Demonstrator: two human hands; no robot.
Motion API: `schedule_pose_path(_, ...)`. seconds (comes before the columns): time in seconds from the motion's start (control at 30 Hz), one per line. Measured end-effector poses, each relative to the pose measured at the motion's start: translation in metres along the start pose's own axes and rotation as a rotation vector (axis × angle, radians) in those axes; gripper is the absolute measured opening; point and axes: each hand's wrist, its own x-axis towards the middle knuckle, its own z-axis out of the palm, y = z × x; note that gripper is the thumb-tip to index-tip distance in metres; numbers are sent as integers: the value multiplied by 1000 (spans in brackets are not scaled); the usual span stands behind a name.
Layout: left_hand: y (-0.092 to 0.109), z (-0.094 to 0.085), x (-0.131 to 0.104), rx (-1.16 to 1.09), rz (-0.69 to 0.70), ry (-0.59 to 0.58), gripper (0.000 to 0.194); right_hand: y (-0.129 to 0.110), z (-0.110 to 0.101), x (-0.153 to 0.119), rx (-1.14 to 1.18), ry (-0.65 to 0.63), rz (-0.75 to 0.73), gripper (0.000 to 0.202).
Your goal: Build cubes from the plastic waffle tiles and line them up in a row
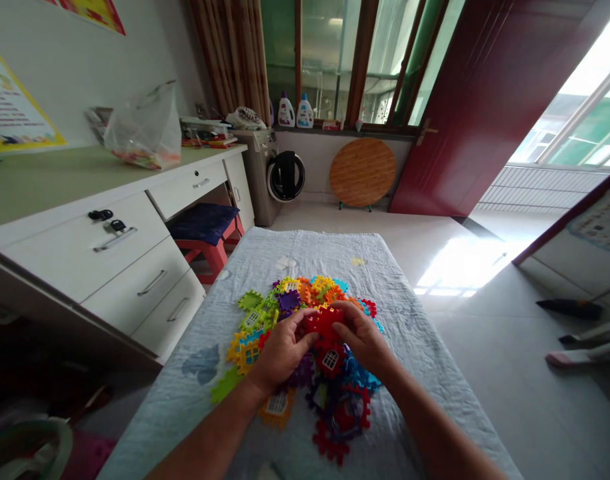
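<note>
Between my two hands is a red interlocking plastic tile [325, 324] with notched edges, raised a little over the pile. My left hand [286, 343] pinches its left side between thumb and fingers. On the opposite side, my right hand [361, 333] grips the tile the same way. Just below it shows a red tile with a white window [330, 360]; whether the two are joined I cannot tell. Around my hands lie many notched tiles: a purple one [289, 300], a green one [251, 300], blue ones [361, 375], and an orange one with a window [277, 405].
The pile rests on a table with a pale blue quilted cloth [185, 407]. To the left stands a white desk [129, 267] with a plastic bag [147, 133] on top and a red stool [205, 233] beside it. A washing machine [265, 173] is farther back.
</note>
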Motion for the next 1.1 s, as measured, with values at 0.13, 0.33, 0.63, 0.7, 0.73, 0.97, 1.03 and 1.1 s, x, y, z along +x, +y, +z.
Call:
schedule_pose_path(0.13,-4,-8,-2,16,24,98,36,1,-8,4,-180,107,-21,27)
schedule_pose_path(0.33,-7,-15,-1,423,210,229,27,-7,-14,6,-624,160,-148,35)
schedule_pose_path(0.63,-14,-29,4,724,418,375,29,-4,-10,4,-698,-41,-124,48)
schedule_pose_path(0.7,-15,-39,6,805,413,396,29,-3,-12,5,-670,-44,-124,45)
schedule_pose_path(0.73,-16,-45,8,854,389,402,29,-2,-12,6,-667,-41,-123,44)
schedule_pose_path(0.97,-43,-95,20,1040,116,437,40,-6,-16,11,-776,-114,-63,27)
schedule_pose_path(1.03,-50,-105,23,1004,76,411,43,-7,-17,11,-784,-135,-63,27)
schedule_pose_path(1.1,-55,-111,25,961,76,376,44,-6,-19,12,-792,-144,-80,28)
